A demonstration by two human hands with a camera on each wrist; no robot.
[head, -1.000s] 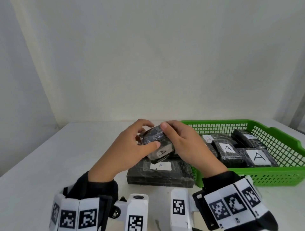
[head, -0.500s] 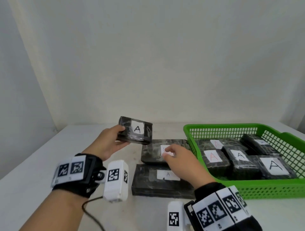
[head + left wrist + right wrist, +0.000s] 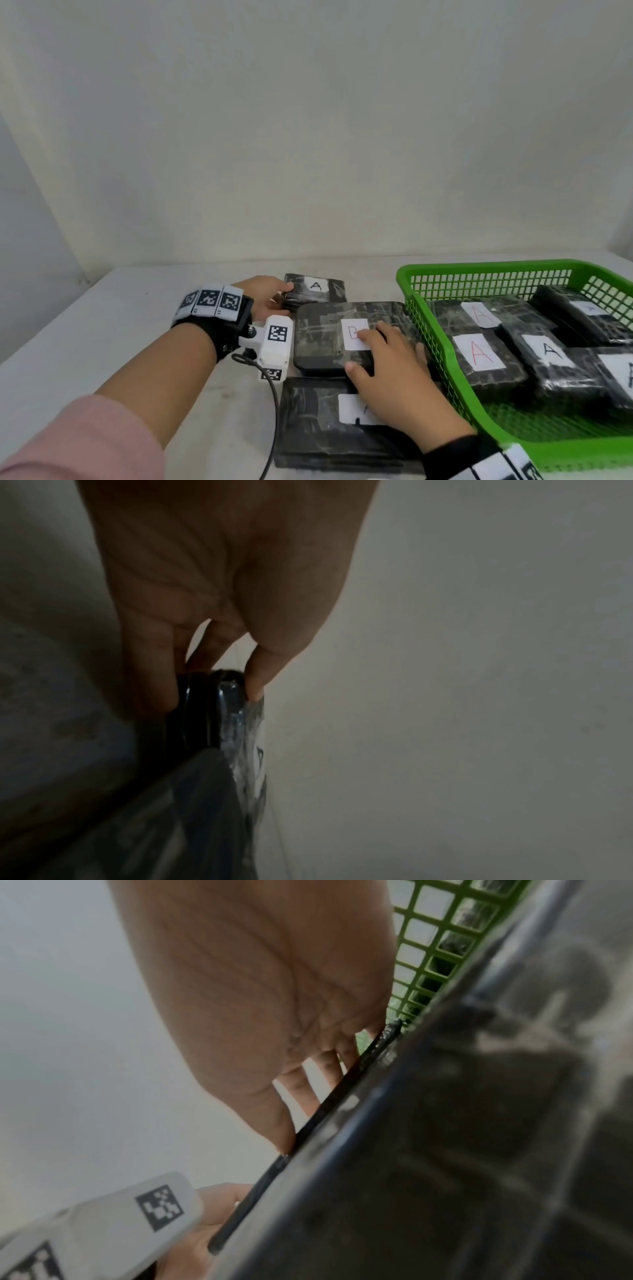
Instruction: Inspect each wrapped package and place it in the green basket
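Observation:
My left hand (image 3: 284,298) pinches a small black wrapped package marked A (image 3: 315,291), thumb on top and fingers beneath, low over the table's back. The left wrist view shows the same pinch (image 3: 205,685) on the package's shiny edge (image 3: 232,723). My right hand (image 3: 376,349) rests on a larger wrapped package marked B (image 3: 322,342). Its fingers lie over the label and its thumb touches the near edge. In the right wrist view the fingertips (image 3: 308,1104) touch a dark package edge. The green basket (image 3: 479,269) stands at the right and holds several wrapped packages (image 3: 479,356).
A third wrapped package (image 3: 318,428) with a white label lies in front of the B package, partly under my right wrist. The basket's mesh wall (image 3: 421,947) stands close beside my right hand. White table surface (image 3: 120,342) spreads to the left; a wall stands behind.
My left hand has lowered the small A package from mid-air down behind the B package. My right hand has settled onto the B package.

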